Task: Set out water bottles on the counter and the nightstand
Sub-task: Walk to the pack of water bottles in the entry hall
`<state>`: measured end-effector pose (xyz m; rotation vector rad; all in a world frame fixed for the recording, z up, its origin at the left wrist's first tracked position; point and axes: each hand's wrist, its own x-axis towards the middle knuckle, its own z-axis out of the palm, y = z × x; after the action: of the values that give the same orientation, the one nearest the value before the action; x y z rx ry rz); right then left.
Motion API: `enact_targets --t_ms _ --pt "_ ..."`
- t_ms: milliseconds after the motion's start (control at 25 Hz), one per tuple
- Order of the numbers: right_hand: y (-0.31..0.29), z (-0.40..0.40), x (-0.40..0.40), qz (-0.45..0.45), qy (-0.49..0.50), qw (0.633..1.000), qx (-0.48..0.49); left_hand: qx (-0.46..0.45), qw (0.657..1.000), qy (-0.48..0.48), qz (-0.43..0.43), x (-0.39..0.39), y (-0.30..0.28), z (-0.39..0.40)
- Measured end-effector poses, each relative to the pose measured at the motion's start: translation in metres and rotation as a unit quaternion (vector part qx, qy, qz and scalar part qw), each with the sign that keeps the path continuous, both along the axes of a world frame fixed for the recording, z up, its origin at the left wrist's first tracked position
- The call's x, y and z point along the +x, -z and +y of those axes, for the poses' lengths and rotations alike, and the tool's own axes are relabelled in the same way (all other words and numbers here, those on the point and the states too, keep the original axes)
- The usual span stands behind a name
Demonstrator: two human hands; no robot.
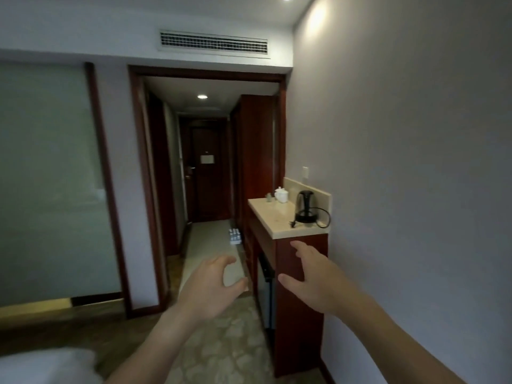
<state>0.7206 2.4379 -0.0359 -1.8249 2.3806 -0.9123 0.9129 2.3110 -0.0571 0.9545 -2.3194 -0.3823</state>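
A pack of water bottles (235, 236) stands on the hallway floor, beside the left side of the wooden cabinet. The beige counter (274, 217) tops that cabinet against the right wall. My left hand (209, 286) and my right hand (313, 275) are stretched forward at cabinet height, both with fingers apart and holding nothing. They are well short of the bottles. No nightstand is in view.
On the counter stand a black electric kettle (304, 207) with its cord, and white lidded cups (282, 194) at the back. A dark entry door (206, 173) closes the hallway. A frosted glass wall (50, 176) is on the left, white bedding (47, 365) at the bottom left.
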Motion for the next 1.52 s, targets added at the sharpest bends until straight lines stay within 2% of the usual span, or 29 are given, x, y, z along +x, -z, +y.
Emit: enact_targets --t_ms 160,320,680,920,1160,1400,1520 --pt "0.008 -0.04 0.022 -0.012 -0.07 0.997 0.005 0.041 0.997 -0.065 0.01 0.044 0.008 -0.015" --pt "0.011 -0.106 0.047 -0.001 -0.107 0.994 0.009 0.04 0.994 -0.099 0.007 0.072 0.008 -0.064" --pt "0.012 -0.277 0.088 0.003 -0.096 0.995 0.021 0.034 0.995 -0.091 -0.001 0.092 0.001 -0.217" --pt "0.033 -0.385 0.061 -0.008 -0.085 0.996 0.037 0.038 0.997 -0.073 -0.008 0.063 0.015 -0.322" --pt "0.055 -0.524 -0.01 0.001 -0.087 0.996 0.022 0.023 0.996 -0.083 -0.032 -0.01 0.024 -0.455" --pt "0.029 -0.67 -0.089 -0.014 -0.103 0.994 0.015 -0.001 0.995 -0.098 -0.024 -0.086 -0.014 -0.595" --pt "0.027 -0.734 -0.115 -0.015 -0.112 0.993 0.024 0.004 0.994 -0.106 -0.03 -0.11 -0.015 -0.655"
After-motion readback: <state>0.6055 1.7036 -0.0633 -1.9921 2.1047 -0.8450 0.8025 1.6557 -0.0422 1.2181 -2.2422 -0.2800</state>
